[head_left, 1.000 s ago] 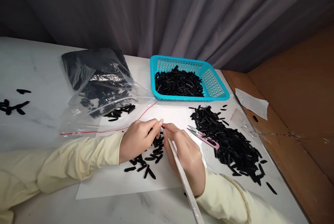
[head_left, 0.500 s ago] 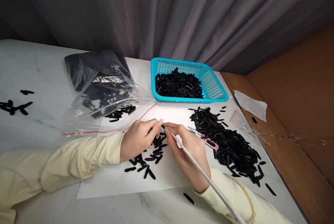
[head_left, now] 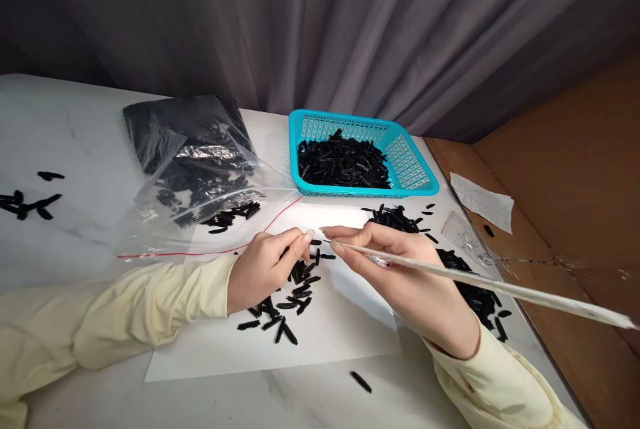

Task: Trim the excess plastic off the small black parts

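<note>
My left hand (head_left: 267, 265) is closed in a pinch on a small black piece (head_left: 316, 242) that juts from its fingertips. Just to the right, my right hand (head_left: 395, 269) grips a long pale stick (head_left: 475, 279) near its thin end, which points at the black piece. The stick's shaft reaches out over the right side of the table. Below both hands, several loose black pieces (head_left: 300, 290) lie on a white sheet (head_left: 210, 349). A larger black pile (head_left: 473, 289) is partly hidden behind my right hand, as is a knife.
A turquoise basket (head_left: 300, 183) of black pieces stands at the back. Left of it lies a clear plastic bag (head_left: 200, 149) with dark contents. A paper slip (head_left: 483, 202) rests on the brown board at right. More pieces (head_left: 30, 205) lie far left.
My right hand has moved right, away from the left fingertips, and the stick has swung from steeply slanted to nearly level. The knife is now mostly covered. My left hand has barely moved.
</note>
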The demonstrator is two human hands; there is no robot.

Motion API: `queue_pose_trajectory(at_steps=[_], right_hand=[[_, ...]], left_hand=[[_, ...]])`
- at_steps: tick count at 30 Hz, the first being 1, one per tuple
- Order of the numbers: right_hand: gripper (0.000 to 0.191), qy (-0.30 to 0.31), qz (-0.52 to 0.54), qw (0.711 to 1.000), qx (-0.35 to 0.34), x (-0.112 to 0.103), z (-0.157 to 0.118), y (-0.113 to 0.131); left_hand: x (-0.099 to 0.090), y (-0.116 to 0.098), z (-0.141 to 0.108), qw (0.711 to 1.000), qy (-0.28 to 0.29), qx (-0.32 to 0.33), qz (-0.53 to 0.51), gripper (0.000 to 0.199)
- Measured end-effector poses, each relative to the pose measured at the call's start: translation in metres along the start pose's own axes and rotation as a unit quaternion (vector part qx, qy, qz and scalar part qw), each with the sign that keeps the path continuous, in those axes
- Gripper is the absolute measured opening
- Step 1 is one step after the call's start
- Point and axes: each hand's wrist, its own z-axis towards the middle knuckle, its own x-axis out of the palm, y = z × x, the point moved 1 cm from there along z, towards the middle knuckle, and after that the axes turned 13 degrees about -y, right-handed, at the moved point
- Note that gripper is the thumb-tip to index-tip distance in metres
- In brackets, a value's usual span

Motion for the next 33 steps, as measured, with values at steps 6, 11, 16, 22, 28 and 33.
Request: queue_pose_trajectory(at_steps=[6, 11, 16, 22, 28, 33], right_hand=[[0.014, 0.017, -0.001, 1.0, -0.017, 0.0015, -0.0016, 0.0015], [0.016, 0.018, -0.006, 0.999, -0.039, 0.0027, -0.0002, 0.0001], [0.016, 0.021, -0.013, 0.999, -0.038, 0.0026, -0.0005, -0.0007], [0.016, 0.021, -0.01, 0.999, -0.041, 0.0027, 0.0, -0.0015], [0.015, 0.019, -0.028, 0.997, -0.064, 0.0043, -0.0014, -0.0038], [0.012, 0.014, -0.051, 0.993, -0.106, 0.0053, -0.0051, -0.0046]], left_hand=[[-0.0006, -0.0021, 0.0006, 1.0, -0.001, -0.003, -0.011, 0.034], [-0.0004, -0.0031, 0.0001, 1.0, -0.002, -0.005, -0.015, 0.034], [-0.0004, -0.003, -0.0008, 1.0, -0.011, 0.002, -0.013, 0.033], [-0.0009, -0.0041, 0.0001, 1.0, -0.013, 0.001, -0.008, 0.032], [-0.0007, -0.0046, 0.0011, 1.0, -0.012, 0.005, -0.01, 0.033], [-0.0007, -0.0046, 0.0009, 1.0, -0.015, 0.018, -0.009, 0.033]])
